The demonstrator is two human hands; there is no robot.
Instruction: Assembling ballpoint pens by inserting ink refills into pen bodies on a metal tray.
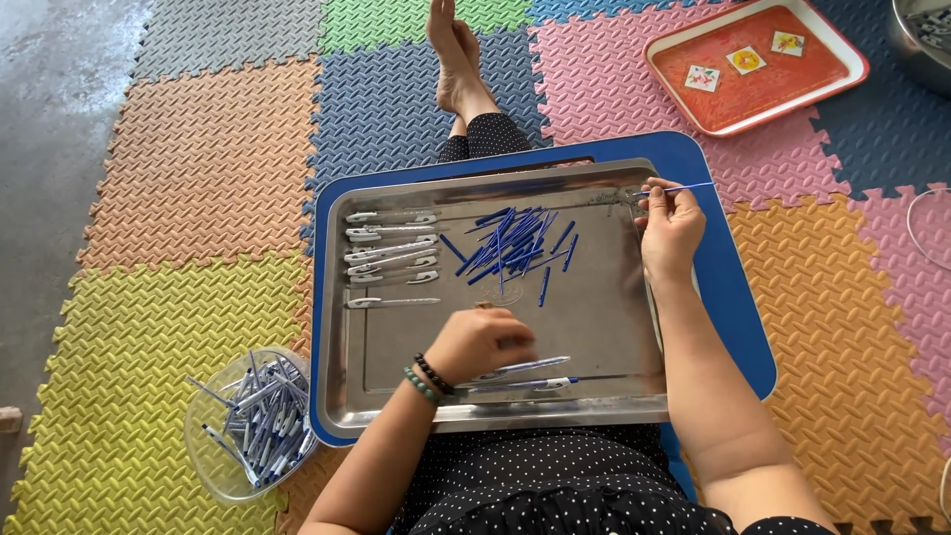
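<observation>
Two hands work over the steel tray on the lap: left hand closed on pens, right hand apparently pinching a blue refill, loose refills piled centrally within reach.

Glossy steel tray, textured foam mats, clear plastic bowl.

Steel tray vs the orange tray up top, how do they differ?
The steel tray is bare silver metal; the orange tray is orange with a white rim. The steel tray sits on a blue board over the person's lap; the orange tray lies on the foam mat. The steel tray holds blue pen refills; the orange tray holds three small cards. Both are rectangular and shallow.
</observation>
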